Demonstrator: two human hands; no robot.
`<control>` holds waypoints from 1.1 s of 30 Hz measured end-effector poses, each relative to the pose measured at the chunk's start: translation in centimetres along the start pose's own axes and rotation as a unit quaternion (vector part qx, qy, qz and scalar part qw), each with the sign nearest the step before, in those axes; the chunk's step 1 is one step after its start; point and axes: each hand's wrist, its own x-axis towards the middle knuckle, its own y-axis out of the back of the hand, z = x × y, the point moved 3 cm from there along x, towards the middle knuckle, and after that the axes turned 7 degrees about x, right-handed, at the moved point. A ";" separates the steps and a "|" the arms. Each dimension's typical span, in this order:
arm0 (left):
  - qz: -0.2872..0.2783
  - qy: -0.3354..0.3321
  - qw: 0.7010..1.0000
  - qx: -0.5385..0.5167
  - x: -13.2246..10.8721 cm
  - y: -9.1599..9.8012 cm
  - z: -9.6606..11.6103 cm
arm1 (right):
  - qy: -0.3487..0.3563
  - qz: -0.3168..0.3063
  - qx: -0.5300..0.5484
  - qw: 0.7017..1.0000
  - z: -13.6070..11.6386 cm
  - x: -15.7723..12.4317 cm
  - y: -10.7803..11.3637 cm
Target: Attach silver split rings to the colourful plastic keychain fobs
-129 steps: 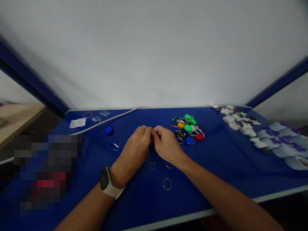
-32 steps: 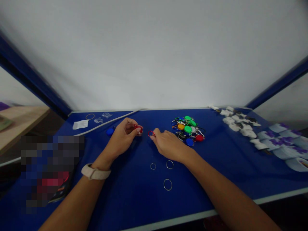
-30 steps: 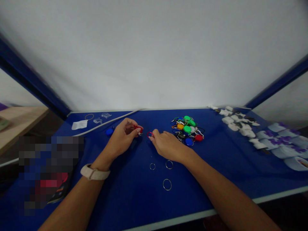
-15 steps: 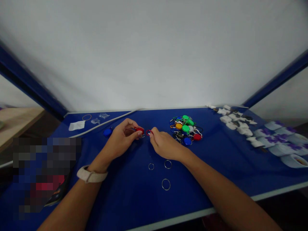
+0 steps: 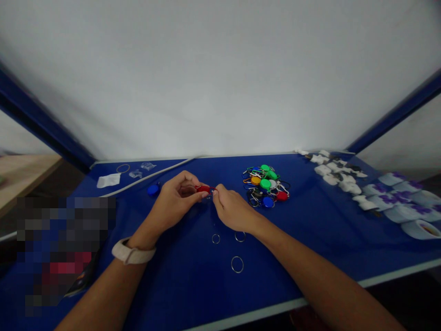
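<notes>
Between thumb and fingers my left hand point(image 5: 179, 193) pinches a red badge reel point(image 5: 203, 189). My right hand point(image 5: 230, 207) is closed at the reel's right end, pinching its red carabiner clip point(image 5: 214, 189); the fingertips hide part of it. Below my hands three metal split rings lie on the blue table: a small ring point(image 5: 215, 238), a larger ring point(image 5: 237, 264) and one ring point(image 5: 240, 236) partly covered by my right wrist. A blue reel point(image 5: 153, 189) rests left of my left hand. Right of my right hand is a pile of coloured badge reels point(image 5: 265, 184) with carabiner clips.
White bow-shaped pieces point(image 5: 332, 172) and white rolls with purple flowers point(image 5: 406, 202) stand along the right side. A white cable point(image 5: 155, 174) crosses the back left, near a white packet point(image 5: 109, 180), a thin loop point(image 5: 123, 168) and clear plastic bits point(image 5: 148, 166). A pixelated area covers the left front.
The red reel and its clip have come together between my hands; the gap seen before is closed. My left hand has shifted slightly right.
</notes>
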 end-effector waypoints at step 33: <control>0.254 -0.030 0.966 0.040 0.3 3.0 1.1 | 0.100 0.114 0.182 0.972 0.0 0.2 0.1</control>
